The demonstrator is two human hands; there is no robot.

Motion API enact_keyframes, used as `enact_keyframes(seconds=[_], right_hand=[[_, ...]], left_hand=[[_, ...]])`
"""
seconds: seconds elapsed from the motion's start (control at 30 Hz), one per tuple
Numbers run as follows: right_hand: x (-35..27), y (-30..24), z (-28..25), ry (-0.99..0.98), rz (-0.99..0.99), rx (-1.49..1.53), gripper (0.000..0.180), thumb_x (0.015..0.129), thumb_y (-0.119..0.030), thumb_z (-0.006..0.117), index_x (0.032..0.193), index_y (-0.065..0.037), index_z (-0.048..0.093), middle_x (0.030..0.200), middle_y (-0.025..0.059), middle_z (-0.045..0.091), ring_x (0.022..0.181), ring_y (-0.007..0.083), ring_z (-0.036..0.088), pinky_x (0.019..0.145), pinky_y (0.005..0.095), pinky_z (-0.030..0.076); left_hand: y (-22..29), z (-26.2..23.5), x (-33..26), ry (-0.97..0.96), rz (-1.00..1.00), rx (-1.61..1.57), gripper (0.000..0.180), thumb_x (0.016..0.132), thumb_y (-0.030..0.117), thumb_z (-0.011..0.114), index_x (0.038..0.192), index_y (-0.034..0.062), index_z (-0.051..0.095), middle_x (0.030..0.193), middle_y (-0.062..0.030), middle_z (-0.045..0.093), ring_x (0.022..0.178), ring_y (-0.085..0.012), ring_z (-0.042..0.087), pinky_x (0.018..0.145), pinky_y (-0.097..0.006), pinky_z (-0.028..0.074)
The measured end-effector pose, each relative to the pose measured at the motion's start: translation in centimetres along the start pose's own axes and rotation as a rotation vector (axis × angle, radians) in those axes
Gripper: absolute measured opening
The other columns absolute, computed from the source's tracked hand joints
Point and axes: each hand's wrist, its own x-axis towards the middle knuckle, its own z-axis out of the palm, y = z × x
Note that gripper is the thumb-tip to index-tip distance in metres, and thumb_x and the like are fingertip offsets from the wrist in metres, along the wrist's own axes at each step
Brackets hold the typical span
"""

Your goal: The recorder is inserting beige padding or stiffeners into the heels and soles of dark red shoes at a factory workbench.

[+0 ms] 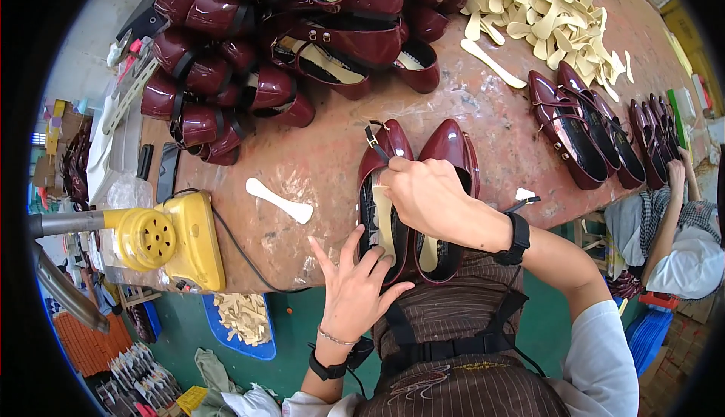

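Observation:
Two glossy burgundy pointed shoes stand side by side at the table's near edge, toes pointing away from me. Inside the left shoe [365, 162] lies a cream insole [384, 228]. My right hand [427, 194] reaches into this shoe's opening, its fingers curled over the front part of the insole; the fingertips are partly hidden. My left hand [355, 285] has its fingers spread, the tips at the left shoe's side and heel. The right shoe [445, 143] also has a cream insole [429, 254] and is partly covered by my right hand and wrist.
Burgundy shoes [204, 77] are heaped at the far left, with loose cream insoles [544, 9] piled far right. One insole [279, 199] lies left of my hands. A yellow machine [192, 239] stands at the left edge. Finished-looking shoes [574, 130] line the right, near another person's hands [680, 175].

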Motion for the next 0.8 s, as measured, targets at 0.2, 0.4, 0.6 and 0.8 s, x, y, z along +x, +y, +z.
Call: enact_keyframes(seconds=[0.2,0.4,0.6,0.8], right_hand=[[0.1,0.3,0.5,0.037,-0.022,-0.004,0.011,0.072,-0.004,0.065,0.079,0.003,0.069,0.086,0.0206,0.068,0.066,0.0371,0.07,0.057,0.0437,0.056],[0.1,0.4,0.6,0.013,0.0,-0.036,0.01,0.079,-0.009,0.065,0.08,0.0,0.069,0.084,0.0173,0.068,0.069,0.0366,0.069,0.058,0.0437,0.055],[0.4,0.5,0.6,-0.006,0.043,-0.042,0.012,0.085,-0.013,0.066,0.081,-0.003,0.068,0.083,0.0147,0.068,0.071,0.0369,0.068,0.06,0.045,0.054],[0.4,0.5,0.2,0.0,0.077,0.031,0.013,0.086,-0.014,0.066,0.082,-0.002,0.068,0.084,0.0164,0.068,0.073,0.0394,0.067,0.062,0.0465,0.053]], left_hand=[[0.0,0.2,-0.1,0.009,0.017,0.024,0.049,0.083,0.052,0.07,0.102,0.0074,0.072,0.11,-0.0032,0.062,0.136,-0.0337,0.04,0.109,-0.082,0.004],[0.1,0.5,-0.3,0.009,0.024,0.058,0.051,0.083,0.053,0.069,0.101,0.0062,0.071,0.113,-0.0077,0.06,0.136,-0.0352,0.04,0.109,-0.082,0.005],[0.0,0.7,-0.1,0.023,0.023,0.052,0.048,0.084,0.053,0.068,0.098,0.0069,0.071,0.113,-0.0077,0.06,0.135,-0.0352,0.041,0.11,-0.081,0.006],[-0.4,1.1,0.0,0.176,-0.048,0.007,0.024,0.084,0.03,0.074,0.096,0.01,0.07,0.11,-0.0046,0.061,0.13,-0.0318,0.047,0.113,-0.077,0.008]])
